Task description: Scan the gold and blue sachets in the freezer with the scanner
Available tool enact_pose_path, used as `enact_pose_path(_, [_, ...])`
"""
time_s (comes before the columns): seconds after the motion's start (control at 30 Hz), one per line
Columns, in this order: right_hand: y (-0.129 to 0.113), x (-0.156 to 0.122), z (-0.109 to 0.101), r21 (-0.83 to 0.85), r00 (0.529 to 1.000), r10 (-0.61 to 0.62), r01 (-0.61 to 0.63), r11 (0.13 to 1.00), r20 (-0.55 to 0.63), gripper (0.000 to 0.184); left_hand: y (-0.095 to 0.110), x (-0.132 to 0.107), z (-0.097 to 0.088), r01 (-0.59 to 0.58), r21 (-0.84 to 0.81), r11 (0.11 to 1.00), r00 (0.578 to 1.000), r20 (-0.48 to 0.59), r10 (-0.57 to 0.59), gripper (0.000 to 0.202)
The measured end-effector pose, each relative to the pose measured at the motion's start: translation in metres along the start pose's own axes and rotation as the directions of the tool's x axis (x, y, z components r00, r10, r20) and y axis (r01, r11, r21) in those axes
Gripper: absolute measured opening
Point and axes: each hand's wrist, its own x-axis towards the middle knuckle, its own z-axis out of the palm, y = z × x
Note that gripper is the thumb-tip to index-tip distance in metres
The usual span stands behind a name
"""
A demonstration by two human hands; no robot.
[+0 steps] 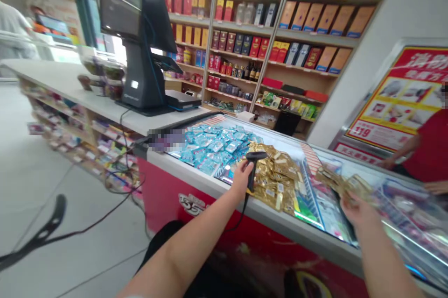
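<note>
My left hand (pixel 241 177) is closed round the handle of a black barcode scanner (pixel 252 172), held upright over the freezer's glass top. Behind and beside the scanner lies a heap of gold foil packets (pixel 276 174). To its left spreads a larger pile of light blue packets (pixel 220 146). Out to the right, my right hand (pixel 352 204) grips a gold packet (pixel 359 188), blurred, above the glass. Another gold packet (pixel 329 175) lies just left of it; whether the two touch I cannot tell.
A red and white chest freezer (pixel 164 186) stands before me. On the counter (pixel 140 123) at left is a black cash register (pixel 143 69), with cables (pixel 129 190) hanging to the floor. A person in a red top (pixel 432 148) stands at the right. Stocked shelves (pixel 245 27) line the back.
</note>
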Motion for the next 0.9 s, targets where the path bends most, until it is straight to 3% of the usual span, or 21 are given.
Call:
enact_pose_path(0.03, [0.007,-0.016,0.021,0.033,0.999,0.039,-0.039,0.999,0.018,0.024,0.005,-0.004,-0.002,-0.003,-0.009,1.000,1.000,-0.001,0.003,0.047])
enact_pose_path(0.13, [0.036,-0.069,0.082,0.040,0.970,0.047,-0.058,0.997,0.237,0.026,0.021,-0.022,-0.011,-0.011,-0.011,1.000,1.000,-0.007,0.011,0.041])
enact_pose_path(0.27, [0.084,-0.139,0.139,0.047,0.922,0.072,-0.097,0.994,0.380,0.030,0.045,-0.056,-0.036,-0.019,0.022,1.000,0.999,-0.027,0.020,0.038])
enact_pose_path(0.53, [0.164,-0.237,0.203,0.042,0.804,0.154,-0.216,0.975,0.574,0.017,0.092,-0.122,-0.084,0.009,0.025,1.000,0.991,-0.136,-0.005,0.038])
enact_pose_path(0.7, [0.195,-0.270,0.240,0.023,0.728,0.203,-0.287,0.958,0.654,0.015,0.112,-0.138,-0.103,-0.024,-0.012,1.000,0.983,-0.182,0.021,0.039])
enact_pose_path(0.9, [0.218,-0.295,0.274,-0.035,0.601,0.249,-0.346,0.938,0.760,0.015,0.119,-0.147,-0.120,-0.092,-0.049,0.995,0.966,-0.248,0.077,0.034])
